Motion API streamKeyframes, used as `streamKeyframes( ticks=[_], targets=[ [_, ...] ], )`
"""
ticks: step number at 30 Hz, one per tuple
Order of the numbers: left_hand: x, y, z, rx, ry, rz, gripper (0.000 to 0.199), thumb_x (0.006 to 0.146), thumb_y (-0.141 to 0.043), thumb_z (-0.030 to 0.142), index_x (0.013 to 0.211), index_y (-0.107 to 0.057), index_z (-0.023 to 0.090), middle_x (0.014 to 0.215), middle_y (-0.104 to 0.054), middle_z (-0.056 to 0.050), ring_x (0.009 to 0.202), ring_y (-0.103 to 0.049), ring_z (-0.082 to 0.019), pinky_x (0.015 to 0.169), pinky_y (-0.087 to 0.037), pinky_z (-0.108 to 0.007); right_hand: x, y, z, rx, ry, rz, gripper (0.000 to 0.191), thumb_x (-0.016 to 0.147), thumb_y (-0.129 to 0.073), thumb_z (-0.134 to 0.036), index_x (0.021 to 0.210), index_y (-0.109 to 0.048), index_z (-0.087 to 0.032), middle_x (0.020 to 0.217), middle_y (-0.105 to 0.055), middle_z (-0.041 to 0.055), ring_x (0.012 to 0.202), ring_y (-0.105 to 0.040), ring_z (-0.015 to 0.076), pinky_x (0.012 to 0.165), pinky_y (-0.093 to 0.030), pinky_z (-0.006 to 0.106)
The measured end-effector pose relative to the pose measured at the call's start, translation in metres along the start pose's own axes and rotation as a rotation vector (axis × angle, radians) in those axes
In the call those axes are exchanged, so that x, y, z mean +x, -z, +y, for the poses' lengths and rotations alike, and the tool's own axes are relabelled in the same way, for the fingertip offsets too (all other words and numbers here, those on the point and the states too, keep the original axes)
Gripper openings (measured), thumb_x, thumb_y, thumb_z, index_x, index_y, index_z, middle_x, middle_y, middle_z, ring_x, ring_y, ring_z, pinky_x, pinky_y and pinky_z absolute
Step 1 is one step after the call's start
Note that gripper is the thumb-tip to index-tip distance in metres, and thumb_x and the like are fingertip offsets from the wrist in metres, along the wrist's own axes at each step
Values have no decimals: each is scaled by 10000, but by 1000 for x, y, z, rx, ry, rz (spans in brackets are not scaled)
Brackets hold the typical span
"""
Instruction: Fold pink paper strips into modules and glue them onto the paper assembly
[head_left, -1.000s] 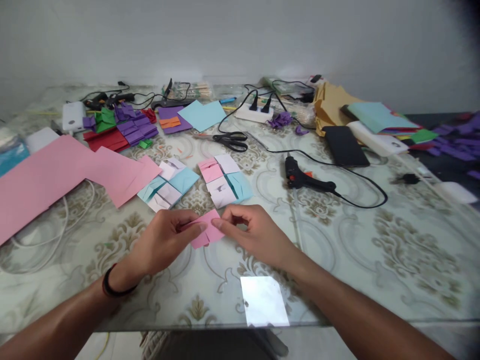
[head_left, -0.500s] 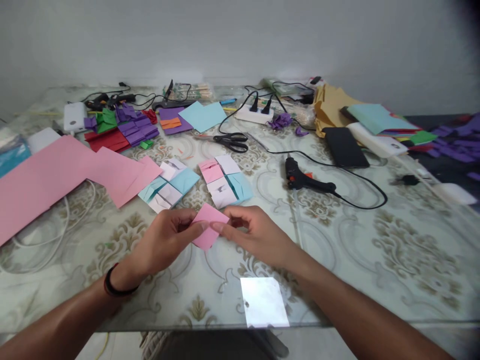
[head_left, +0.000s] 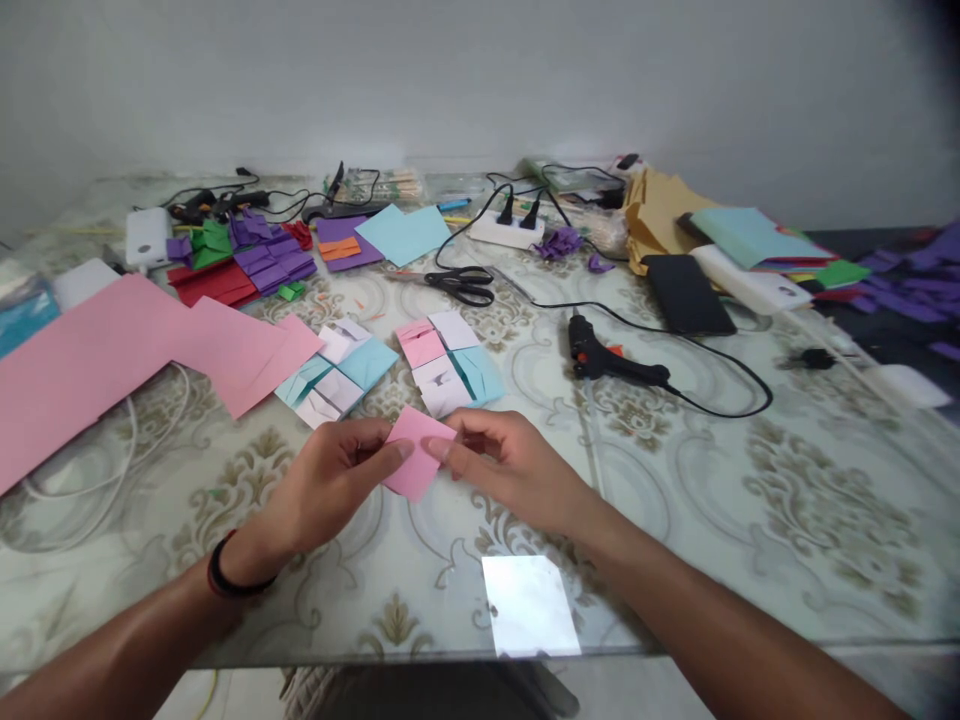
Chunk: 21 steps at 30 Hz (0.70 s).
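A small pink paper square (head_left: 417, 470) is held just above the table, turned with a corner toward me. My left hand (head_left: 330, 480) pinches its left side, thumb on top. On its right side, my right hand (head_left: 510, 465) grips it the same way, with the fingers partly hidden behind. Just beyond the hands lie two folded paper pieces: one of pink, white and light blue (head_left: 484, 375), the other of white and light blue (head_left: 371, 362). Larger pink sheets (head_left: 90, 350) lie at the left.
Black scissors (head_left: 469, 285) lie beyond the folded pieces. A black glue gun (head_left: 619, 365) with its cable is on the right, near a black phone (head_left: 690, 293). Behind stand a white power strip (head_left: 506, 230) and purple paper strips (head_left: 277, 258). A white cable loops at the left.
My thumbs have moved slightly apart on the pink square, showing more of its middle. Both hands still hold it in nearly the same place.
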<state>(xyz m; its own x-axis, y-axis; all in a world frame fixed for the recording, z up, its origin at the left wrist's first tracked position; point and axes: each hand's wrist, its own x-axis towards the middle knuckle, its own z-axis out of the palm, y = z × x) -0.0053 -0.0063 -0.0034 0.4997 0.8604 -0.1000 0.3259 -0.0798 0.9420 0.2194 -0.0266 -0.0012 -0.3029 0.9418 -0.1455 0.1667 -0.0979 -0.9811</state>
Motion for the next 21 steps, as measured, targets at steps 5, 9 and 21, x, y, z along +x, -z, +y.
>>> streamKeyframes(
  ticks=[5,9,21],
  targets=[
    [0,1,1,-33,49,-76,440,1027,-546,484,717,-571,173,679,-420,27,653,-364,-131,593,-306,-275,0,-2,-1,15,35,38,307,932,-688,-442,773,-651,-183,692,-596,-12,641,-523,133,615,-412,273],
    [0,0,5,-4,72,-121,458,1024,-533,477,686,-557,171,662,-420,29,646,-370,-130,598,-310,-278,1,-3,0,115,85,70,167,933,-678,-355,876,-664,-199,750,-589,-21,702,-565,138,673,-459,276],
    [-4,-7,15,143,-43,-25,312,1018,-554,350,837,-736,172,679,-609,14,639,-501,-127,596,-378,-248,-2,-7,0,-33,138,-3,115,860,-655,-185,750,-628,-200,712,-623,-22,669,-554,131,646,-451,267]
  ],
)
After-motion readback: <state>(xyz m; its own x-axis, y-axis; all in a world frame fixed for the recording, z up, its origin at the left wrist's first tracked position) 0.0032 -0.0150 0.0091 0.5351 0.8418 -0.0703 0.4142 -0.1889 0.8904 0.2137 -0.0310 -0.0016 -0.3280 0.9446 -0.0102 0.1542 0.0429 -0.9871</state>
